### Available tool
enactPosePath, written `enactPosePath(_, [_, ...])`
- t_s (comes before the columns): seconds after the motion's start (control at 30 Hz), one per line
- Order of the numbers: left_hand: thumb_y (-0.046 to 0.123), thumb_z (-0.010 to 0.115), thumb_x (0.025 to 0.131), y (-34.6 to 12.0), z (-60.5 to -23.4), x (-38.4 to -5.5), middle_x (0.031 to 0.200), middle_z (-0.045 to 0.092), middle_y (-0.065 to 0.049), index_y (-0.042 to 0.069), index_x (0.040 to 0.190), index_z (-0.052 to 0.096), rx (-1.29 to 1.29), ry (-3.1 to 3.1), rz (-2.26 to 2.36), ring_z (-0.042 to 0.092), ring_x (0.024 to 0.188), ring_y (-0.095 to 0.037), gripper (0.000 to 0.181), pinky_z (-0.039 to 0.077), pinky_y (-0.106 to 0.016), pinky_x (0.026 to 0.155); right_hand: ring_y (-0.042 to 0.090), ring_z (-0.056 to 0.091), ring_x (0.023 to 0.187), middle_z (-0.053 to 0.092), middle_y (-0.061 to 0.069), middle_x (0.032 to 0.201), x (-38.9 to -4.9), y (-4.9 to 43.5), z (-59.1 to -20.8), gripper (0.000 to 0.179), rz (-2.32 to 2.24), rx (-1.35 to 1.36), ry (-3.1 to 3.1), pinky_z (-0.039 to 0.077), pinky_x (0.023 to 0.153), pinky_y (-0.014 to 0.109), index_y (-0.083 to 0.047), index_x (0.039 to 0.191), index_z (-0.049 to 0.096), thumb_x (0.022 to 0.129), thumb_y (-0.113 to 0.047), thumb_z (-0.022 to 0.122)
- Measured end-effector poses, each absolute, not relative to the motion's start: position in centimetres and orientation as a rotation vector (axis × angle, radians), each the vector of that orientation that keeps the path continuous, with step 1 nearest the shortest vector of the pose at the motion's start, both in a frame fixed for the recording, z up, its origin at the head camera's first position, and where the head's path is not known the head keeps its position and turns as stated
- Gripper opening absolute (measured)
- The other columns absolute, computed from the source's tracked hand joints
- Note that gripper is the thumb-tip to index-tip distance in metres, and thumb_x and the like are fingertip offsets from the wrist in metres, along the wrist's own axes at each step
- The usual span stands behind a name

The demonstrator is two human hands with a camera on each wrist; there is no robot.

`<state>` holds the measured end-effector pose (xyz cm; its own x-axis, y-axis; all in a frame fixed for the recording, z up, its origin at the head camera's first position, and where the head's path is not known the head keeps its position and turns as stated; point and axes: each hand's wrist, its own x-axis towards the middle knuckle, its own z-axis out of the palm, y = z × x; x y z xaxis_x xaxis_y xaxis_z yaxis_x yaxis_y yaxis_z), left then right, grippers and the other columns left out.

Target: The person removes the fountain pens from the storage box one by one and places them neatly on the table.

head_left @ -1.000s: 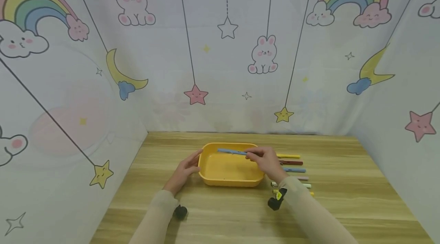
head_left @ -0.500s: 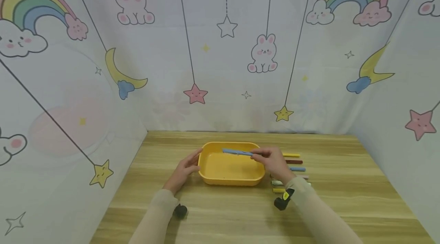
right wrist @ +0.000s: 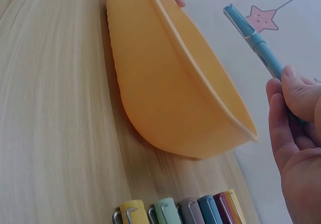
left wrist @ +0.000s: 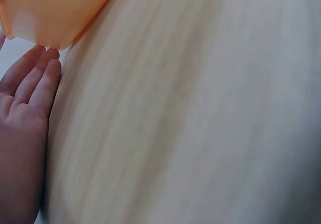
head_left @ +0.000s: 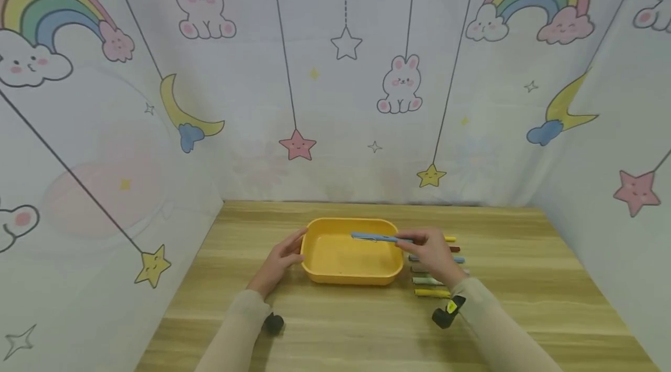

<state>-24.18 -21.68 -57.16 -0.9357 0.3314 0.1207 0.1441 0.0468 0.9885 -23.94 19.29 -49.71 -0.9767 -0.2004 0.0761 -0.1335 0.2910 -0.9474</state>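
Note:
A blue capped pen [head_left: 374, 237] with a metal clip lies almost level above the yellow plastic basin [head_left: 353, 280]. My right hand [head_left: 432, 252] pinches its right end between thumb and fingers, just over the basin's right rim. The right wrist view shows the pen [right wrist: 260, 45] tilted, its clip end pointing away from the hand [right wrist: 301, 133]. My left hand [head_left: 278, 261] rests against the basin's left side with fingers extended. In the left wrist view those fingers [left wrist: 45, 86] touch the basin's outer wall [left wrist: 60, 13].
Right of the basin, several capped pens lie in a row on the wooden table [head_left: 346, 331], partly hidden by the right hand. Among them are a yellow pen [right wrist: 133, 211], a green pen [right wrist: 167, 211] and a dark red pen [right wrist: 223, 209]. A printed curtain [head_left: 335, 98] stands behind.
My right hand has moved to the right with the blue pen, drawing it from the basin's middle toward the right rim. The left hand has stayed at the basin's left side.

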Motion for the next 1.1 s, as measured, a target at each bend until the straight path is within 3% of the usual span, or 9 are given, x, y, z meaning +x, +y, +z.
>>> enactPosePath(0.23, [0.013, 0.066, 0.102, -21.8, -57.2, -24.0, 0.168, 0.037, -0.013, 0.016, 0.163, 0.040, 0.480, 2.171, 1.994, 0.035, 0.155, -0.032, 0.067, 0.031, -0.046, 0.124, 0.035, 0.074, 0.104, 0.080, 0.009, 0.109, -23.4, 20.3, -49.8, 0.026, -1.790, -0.287, 2.502, 0.061, 0.092, 0.052, -0.011, 0.119, 0.081, 0.095, -0.022, 0.079])
enactPosePath(0.4, [0.015, 0.067, 0.102, -21.8, -57.2, -24.1, 0.168, 0.038, -0.010, 0.018, 0.163, 0.041, 0.460, 2.189, 1.991, 0.036, 0.155, -0.029, 0.067, 0.035, -0.037, 0.122, 0.040, 0.073, 0.107, 0.079, 0.016, 0.113, -22.9, 21.1, -49.3, 0.026, -1.822, -0.277, 2.495, 0.063, 0.087, 0.041, -0.012, 0.118, 0.082, 0.095, -0.025, 0.079])
enactPosePath(0.57, [0.014, 0.067, 0.102, -21.8, -57.1, -24.1, 0.167, 0.040, -0.008, 0.020, 0.162, 0.042, 0.438, 2.188, 1.998, 0.037, 0.154, -0.026, 0.066, 0.036, -0.033, 0.121, 0.032, 0.076, 0.106, 0.077, 0.021, 0.114, -22.5, 22.4, -49.3, 0.024, -1.865, -0.327, 2.454, 0.062, 0.083, 0.031, -0.007, 0.120, 0.080, 0.098, -0.016, 0.076])
enactPosePath(0.77, [0.015, 0.067, 0.102, -21.7, -57.0, -24.0, 0.168, 0.037, -0.011, 0.016, 0.163, 0.040, 0.468, 2.190, 1.992, 0.034, 0.155, -0.031, 0.067, 0.032, -0.042, 0.124, 0.023, 0.075, 0.096, 0.079, 0.018, 0.110, -21.7, 24.1, -49.9, 0.027, -1.867, -0.312, 2.489, 0.063, 0.082, 0.040, -0.001, 0.118, 0.079, 0.098, -0.018, 0.076])
enactPosePath(0.87, [0.015, 0.066, 0.102, -21.7, -57.0, -23.9, 0.169, 0.036, -0.012, 0.015, 0.163, 0.040, 0.470, 2.182, 1.993, 0.033, 0.156, -0.032, 0.067, 0.032, -0.040, 0.124, 0.018, 0.072, 0.094, 0.079, 0.011, 0.108, -21.1, 25.0, -50.0, 0.032, -1.829, -0.256, 2.529, 0.062, 0.081, 0.038, -0.002, 0.119, 0.079, 0.096, -0.025, 0.078])
enactPosePath(1.1, [0.013, 0.065, 0.102, -21.6, -57.0, -24.0, 0.168, 0.037, -0.013, 0.015, 0.163, 0.040, 0.465, 2.187, 1.997, 0.034, 0.155, -0.033, 0.066, 0.032, -0.042, 0.124, 0.017, 0.074, 0.100, 0.078, 0.010, 0.115, -19.6, 26.9, -50.2, 0.034, -1.864, -0.256, 2.485, 0.063, 0.088, 0.037, 0.005, 0.124, 0.075, 0.099, -0.018, 0.075])
